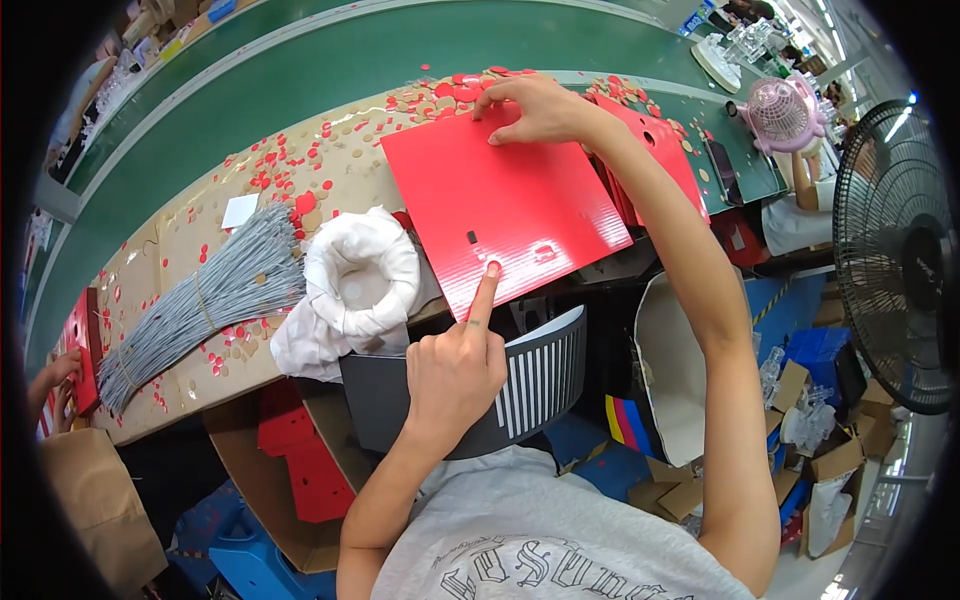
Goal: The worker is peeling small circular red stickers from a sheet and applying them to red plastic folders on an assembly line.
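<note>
A glossy red corrugated board [520, 190] lies tilted in front of me, with a small dark slot and a small cut mark near its lower edge. My left hand [455, 375] points its index finger onto the board's lower part, at a small round red spot; its other fingers are curled and hold nothing. At the board's top edge, my right hand [535, 108] bends its thumb and fingers on the board, steadying it. More red boards with round holes [665, 150] lie stacked to the right, partly behind my right forearm. Red and tan paper discs [460, 90] are scattered beyond the board.
Left of the board are a rolled white cloth ring [360, 275] and a bundle of grey ties [205, 300]. Below stand a black slotted bin [540, 375] and a carton [240, 440] with red pieces. A black fan [915, 255] is right; another person's hands [62, 385] are far left.
</note>
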Action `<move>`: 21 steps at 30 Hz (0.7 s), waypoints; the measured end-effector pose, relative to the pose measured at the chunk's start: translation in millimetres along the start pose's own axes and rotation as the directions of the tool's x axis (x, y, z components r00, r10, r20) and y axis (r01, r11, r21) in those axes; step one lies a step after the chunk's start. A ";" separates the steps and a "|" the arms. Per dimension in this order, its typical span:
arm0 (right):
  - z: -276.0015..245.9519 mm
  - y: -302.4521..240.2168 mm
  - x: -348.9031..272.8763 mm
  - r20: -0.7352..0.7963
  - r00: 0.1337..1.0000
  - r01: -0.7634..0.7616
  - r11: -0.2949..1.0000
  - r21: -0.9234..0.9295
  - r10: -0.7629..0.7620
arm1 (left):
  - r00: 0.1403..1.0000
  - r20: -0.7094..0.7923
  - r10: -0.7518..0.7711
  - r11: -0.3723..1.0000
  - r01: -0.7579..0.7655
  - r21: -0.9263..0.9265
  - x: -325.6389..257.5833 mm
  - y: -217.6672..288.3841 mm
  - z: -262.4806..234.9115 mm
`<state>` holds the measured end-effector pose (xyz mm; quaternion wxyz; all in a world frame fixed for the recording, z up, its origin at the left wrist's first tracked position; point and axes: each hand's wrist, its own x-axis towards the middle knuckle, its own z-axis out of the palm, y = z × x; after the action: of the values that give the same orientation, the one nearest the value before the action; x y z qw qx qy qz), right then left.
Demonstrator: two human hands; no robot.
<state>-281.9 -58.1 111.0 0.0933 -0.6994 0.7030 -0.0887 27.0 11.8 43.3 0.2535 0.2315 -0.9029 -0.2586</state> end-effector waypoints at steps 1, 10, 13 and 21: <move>0.3 -2.3 -2.7 0.000 1.000 0.000 1.000 -0.001 0.000 | 1.000 -0.005 -0.001 1.000 0.002 0.017 0.0 0.8 -0.5; 2.3 -5.3 -2.9 -0.180 0.977 0.101 0.991 -0.092 -0.116 | 0.999 -0.032 0.000 1.000 0.001 0.027 -3.0 -3.9 1.0; -5.1 -3.2 -6.8 -0.182 0.978 0.077 0.989 -0.124 -0.099 | 0.998 -0.055 0.026 1.000 -0.025 0.019 -1.1 -1.0 2.5; -21.2 -11.4 -21.9 -0.287 0.942 0.092 0.955 -0.282 -0.175 | 1.000 0.008 -0.007 1.000 0.007 -0.022 -0.9 4.6 3.0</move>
<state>-276.2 -36.4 134.6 -0.1184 -0.7294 0.6649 -0.1086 24.6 16.9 43.4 0.2514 0.2310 -0.9002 -0.2703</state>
